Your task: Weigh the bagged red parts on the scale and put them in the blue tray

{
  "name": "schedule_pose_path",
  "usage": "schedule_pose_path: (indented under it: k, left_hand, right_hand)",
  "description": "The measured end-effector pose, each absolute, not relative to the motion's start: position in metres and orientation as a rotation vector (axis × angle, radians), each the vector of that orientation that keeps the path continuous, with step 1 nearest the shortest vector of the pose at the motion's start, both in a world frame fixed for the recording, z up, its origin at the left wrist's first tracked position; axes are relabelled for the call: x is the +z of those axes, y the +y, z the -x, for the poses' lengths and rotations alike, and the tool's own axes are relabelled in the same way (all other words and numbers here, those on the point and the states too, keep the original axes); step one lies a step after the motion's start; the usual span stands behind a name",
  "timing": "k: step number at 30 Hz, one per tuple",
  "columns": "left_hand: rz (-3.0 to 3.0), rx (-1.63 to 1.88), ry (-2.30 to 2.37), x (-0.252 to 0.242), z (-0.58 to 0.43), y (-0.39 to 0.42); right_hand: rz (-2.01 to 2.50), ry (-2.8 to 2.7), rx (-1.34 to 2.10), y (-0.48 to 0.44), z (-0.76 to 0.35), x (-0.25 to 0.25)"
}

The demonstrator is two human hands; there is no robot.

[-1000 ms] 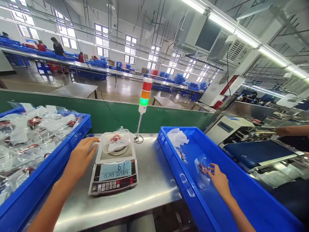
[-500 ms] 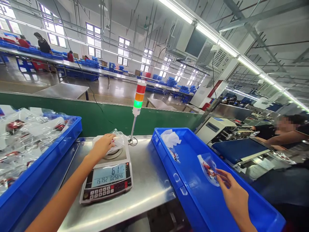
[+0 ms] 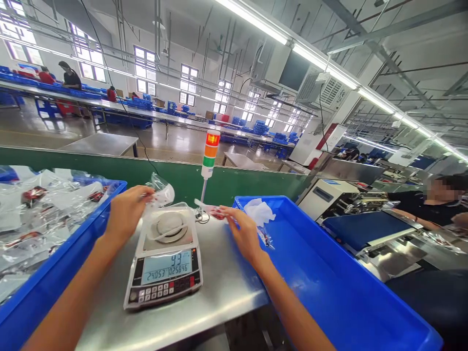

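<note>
My left hand (image 3: 127,209) pinches a clear plastic bag (image 3: 164,194) just above the back left of the scale (image 3: 166,273). Its display reads 93, and the weighing pan (image 3: 171,227) shows uncovered. My right hand (image 3: 243,229) grips a second clear bag with red contents (image 3: 216,212), between the scale and the blue bin on the right (image 3: 321,273). The signal light (image 3: 211,153) behind the scale glows red at its top. Inside the right bin, at its back left, lie a white plastic bag (image 3: 259,211) and a small packet (image 3: 265,238).
A blue bin (image 3: 54,256) heaped with bagged parts (image 3: 32,214) stands at the left. A green partition (image 3: 175,181) runs behind the metal table (image 3: 219,273). At the right, a person sits beyond a machine with a blue belt (image 3: 369,226).
My left hand has lifted its bag off the pan and moved left. My right hand has carried its bag from the right bin toward the scale. The light turned from green to red.
</note>
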State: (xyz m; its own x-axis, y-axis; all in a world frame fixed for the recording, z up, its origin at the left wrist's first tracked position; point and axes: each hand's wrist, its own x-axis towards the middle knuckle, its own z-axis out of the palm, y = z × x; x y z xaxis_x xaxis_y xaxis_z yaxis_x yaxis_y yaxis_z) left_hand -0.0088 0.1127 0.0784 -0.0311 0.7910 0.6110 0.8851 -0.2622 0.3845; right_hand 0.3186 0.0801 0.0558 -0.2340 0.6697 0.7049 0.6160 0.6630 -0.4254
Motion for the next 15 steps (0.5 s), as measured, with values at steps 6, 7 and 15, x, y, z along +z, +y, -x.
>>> schedule_pose_path:
  k: [6,7,15]
  left_hand:
    - [1.593,-0.892,-2.211,0.104,0.106,0.066]
    - [1.546,-0.762,-2.279,0.099,0.118,0.061]
    - [1.732,-0.866,-2.508,0.058,0.084,0.029]
  right_hand:
    - [0.727,-2.446,0.042,0.140,-0.228,0.033]
    - [0.702,-2.465,0.056,0.141,-0.228,0.027]
    - [1.366,-1.821,0.006,0.106,-0.400,-0.018]
